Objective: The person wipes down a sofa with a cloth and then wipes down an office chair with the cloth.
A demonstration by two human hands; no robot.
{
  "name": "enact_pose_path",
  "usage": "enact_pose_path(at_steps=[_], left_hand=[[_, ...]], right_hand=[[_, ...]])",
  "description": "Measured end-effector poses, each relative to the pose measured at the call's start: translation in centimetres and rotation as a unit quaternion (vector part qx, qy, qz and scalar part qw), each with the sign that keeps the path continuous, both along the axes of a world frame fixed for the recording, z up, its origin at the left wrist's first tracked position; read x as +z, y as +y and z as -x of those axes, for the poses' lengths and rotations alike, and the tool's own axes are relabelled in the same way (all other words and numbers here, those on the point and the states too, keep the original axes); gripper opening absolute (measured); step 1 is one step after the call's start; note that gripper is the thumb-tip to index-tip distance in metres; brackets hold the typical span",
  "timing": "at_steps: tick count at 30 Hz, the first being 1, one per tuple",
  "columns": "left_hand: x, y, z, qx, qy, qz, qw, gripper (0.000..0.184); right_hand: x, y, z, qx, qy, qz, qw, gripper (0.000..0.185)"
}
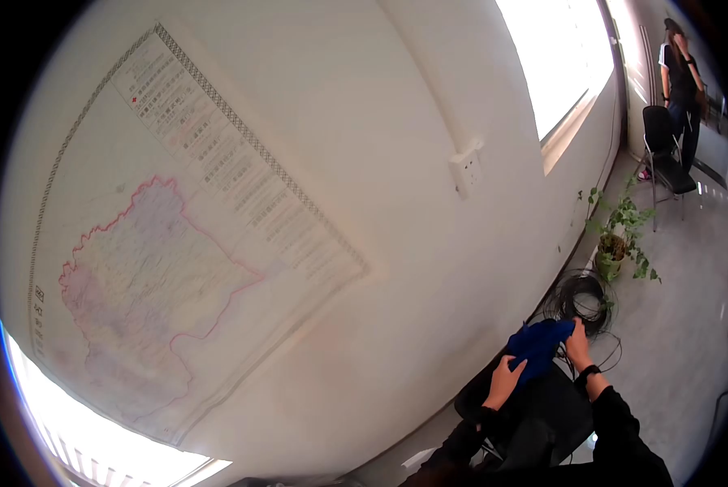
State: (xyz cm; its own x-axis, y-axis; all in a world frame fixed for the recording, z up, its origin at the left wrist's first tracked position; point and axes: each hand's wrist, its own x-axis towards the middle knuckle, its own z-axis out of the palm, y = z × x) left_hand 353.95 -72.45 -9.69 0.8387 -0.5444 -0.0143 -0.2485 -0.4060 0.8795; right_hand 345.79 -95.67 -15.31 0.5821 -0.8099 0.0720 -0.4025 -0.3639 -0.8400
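A dark blue cloth [540, 345] lies bunched over a black chair seat [555, 406], low on the right of the head view. My left hand [506, 381] is closed on the cloth's near left edge, thumb and fingers against the fabric. At the right edge of the same cloth, my right hand [577, 347] pinches the fabric, with a black band on its wrist. Folds of the cloth hide some fingertips. Both arms wear black sleeves.
Beyond the chair, a coil of black cable [583, 300] lies by the wall, near a potted plant [611, 258]. A person [683, 89] stands at the far right behind another black chair [671, 166]. A large map [153, 268] and a socket [466, 170] are on the wall.
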Motion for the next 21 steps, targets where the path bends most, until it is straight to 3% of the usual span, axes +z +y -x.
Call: enact_pose_path(at_steps=[1,2,3,4,5,6,7,9,11,15,17,20,21], left_hand=[[-1.0,-0.2,-0.7,-0.002,-0.006,0.006,1.0,0.051],[-1.9,0.7,-0.8,0.045,0.229,0.101,0.967,0.049],[-2.7,1.9,-0.9,0.09,0.448,0.188,0.869,0.049],[-3.4,3.6,-1.0,0.094,0.448,0.188,0.869,0.049],[-4.1,5.8,-1.2,0.006,0.222,0.138,0.965,0.053],[-4.7,7.9,-1.1,-0.084,-0.019,0.076,0.993,0.062],[-5.1,9.3,-0.8,-0.081,-0.017,0.072,0.994,0.062],[-5.9,11.5,-0.3,-0.041,-0.058,0.047,0.996,0.078],[-7.1,14.5,0.7,-0.016,-0.07,-0.002,0.997,0.074],[-10.7,21.0,3.4,0.065,-0.078,-0.083,0.991,0.068],[-10.3,24.3,4.9,0.114,-0.032,-0.106,0.987,0.068],[-9.2,27.9,6.5,0.152,-0.034,-0.124,0.98,0.07],[-9.3,28.9,6.9,0.15,-0.033,-0.126,0.98,0.07]], right_hand=[[-2.5,-0.1,-0.8,-0.008,0.048,-0.064,0.997,0.05],[-4.6,0.5,-1.6,-0.012,0.028,-0.069,0.997,0.046],[-6.8,1.3,-2.8,-0.015,0.008,-0.075,0.997,0.043],[-10.2,2.6,-5.1,-0.062,-0.029,-0.11,0.992,0.04],[-13.0,4.0,-7.1,-0.108,-0.064,-0.147,0.981,0.038],[-12.5,6.5,-8.9,-0.18,-0.027,-0.153,0.971,0.033],[-10.9,9.0,-9.1,-0.17,-0.03,-0.099,0.98,0.03],[-7.4,12.4,-8.8,-0.152,-0.015,-0.103,0.983,0.029],[-8.2,15.0,-7.7,-0.065,0.008,-0.098,0.993,0.035],[-10.9,21.9,-6.7,0.053,0.193,-0.143,0.969,0.045],[-15.9,25.5,-7.1,0.075,0.206,-0.164,0.962,0.052],[-33.0,32.0,-9.8,0.087,0.232,-0.246,0.937,0.046],[-26.5,32.5,-8.4,0.153,0.16,-0.364,0.905,0.041]])
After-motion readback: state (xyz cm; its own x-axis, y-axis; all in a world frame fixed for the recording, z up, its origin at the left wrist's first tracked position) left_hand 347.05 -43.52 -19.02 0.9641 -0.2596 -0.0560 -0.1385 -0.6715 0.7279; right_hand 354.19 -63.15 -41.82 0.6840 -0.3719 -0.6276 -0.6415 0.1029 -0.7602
